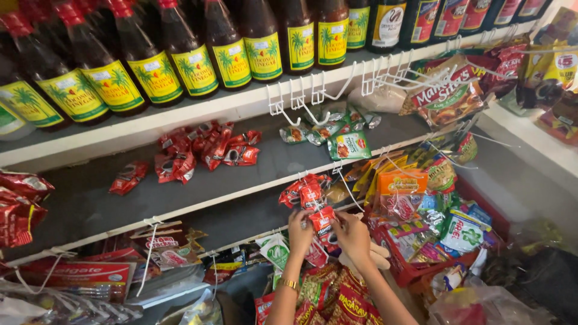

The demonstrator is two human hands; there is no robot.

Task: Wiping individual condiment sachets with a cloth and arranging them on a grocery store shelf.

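Both up at the shelf edge [241,195] — left hand [300,232] and right hand [352,235] pinching one red sachet [323,220], strip hanging.

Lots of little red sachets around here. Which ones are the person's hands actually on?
The red sachet strip hanging from a hook at the middle shelf's front edge. Both the left hand and right hand hold its lower end; the other red sachets lie loose on the shelf.

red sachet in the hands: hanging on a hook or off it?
Hanging, it seems. The red sachet ends a strip dangling from the shelf edge; left hand and right hand pinch it. Hook itself hidden.
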